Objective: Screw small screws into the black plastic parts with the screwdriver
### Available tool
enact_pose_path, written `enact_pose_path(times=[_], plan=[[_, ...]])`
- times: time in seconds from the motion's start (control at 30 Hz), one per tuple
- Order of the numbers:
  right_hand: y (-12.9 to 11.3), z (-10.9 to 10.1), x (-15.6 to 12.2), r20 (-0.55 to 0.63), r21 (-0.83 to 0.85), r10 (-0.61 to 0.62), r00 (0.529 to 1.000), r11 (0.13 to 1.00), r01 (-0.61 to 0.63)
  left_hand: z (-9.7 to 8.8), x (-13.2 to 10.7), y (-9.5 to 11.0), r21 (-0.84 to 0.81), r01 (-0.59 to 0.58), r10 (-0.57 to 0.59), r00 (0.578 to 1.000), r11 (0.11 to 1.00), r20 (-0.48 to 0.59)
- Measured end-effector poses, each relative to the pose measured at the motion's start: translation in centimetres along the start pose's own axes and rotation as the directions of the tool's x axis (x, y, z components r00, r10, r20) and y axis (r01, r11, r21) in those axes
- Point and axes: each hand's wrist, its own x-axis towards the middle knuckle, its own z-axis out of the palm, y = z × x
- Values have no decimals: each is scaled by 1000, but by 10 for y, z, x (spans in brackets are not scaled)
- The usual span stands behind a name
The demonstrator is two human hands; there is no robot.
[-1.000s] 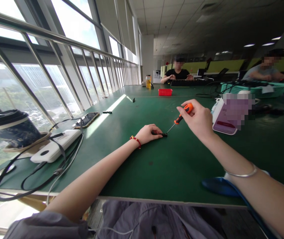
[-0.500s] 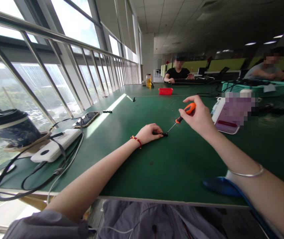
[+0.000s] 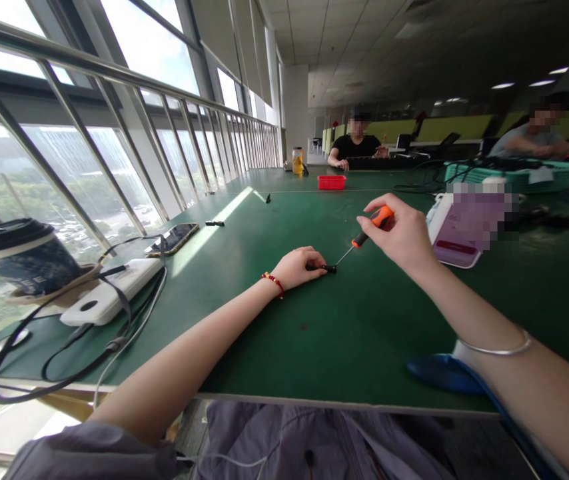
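Against the green tabletop (image 3: 264,333), my left hand (image 3: 300,268) pinches a small black part (image 3: 330,269) whose right end sticks out past the fingertips. The rest of that part is covered by my fingers, and its kind is not clear. In my right hand (image 3: 398,227) is an orange and black screwdriver (image 3: 362,235), tilted, its handle between thumb and fingers. The screwdriver's thin shaft slopes down to the left, and its tip meets the black part near the exposed end.
Two similar small black pieces (image 3: 215,223) lie farther off on the left. A red tray (image 3: 331,183), a phone (image 3: 173,239), a white power bank (image 3: 109,293) with cables, a cup (image 3: 24,263), a purple-screened device (image 3: 459,233) and a teal basket (image 3: 519,175) surround the work. Two people sit beyond.
My right hand's grip on the screwdriver handle has shifted slightly, with the fingers turned a little. My left hand and the black part stay in place.
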Motion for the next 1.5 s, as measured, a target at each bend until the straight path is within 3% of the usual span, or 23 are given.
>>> enact_pose_path(times=[0.17, 0.33, 0.57, 0.87, 1.13, 1.5], plan=[[-2, -1, 0, 47, 24, 42, 998, 999, -43, 0, 0, 0, 6, 4, -4, 1000, 1000, -2], [-2, -2, 1, 12, -15, 39, 999, 999, -39, 0, 0, 0, 8, -5, 5, 1000, 1000, -3], [-1, 0, -1, 40, 97, 47, 998, 994, -51, 0, 0, 0, 6, 3, -3, 1000, 1000, -3], [1, 1, 0, -21, 9, 24, 999, 1000, -24, -1, 0, 1, 14, 8, -9, 1000, 1000, 4], [2, 3, 0, 21, 132, 32, 999, 991, -34, 0, 0, 0, 25, 4, -4, 1000, 1000, 1], [-5, -1, -3, 20, 71, 9, 1000, 997, -11, 0, -3, 8, 80, 67, -60, 994, 995, -87]])
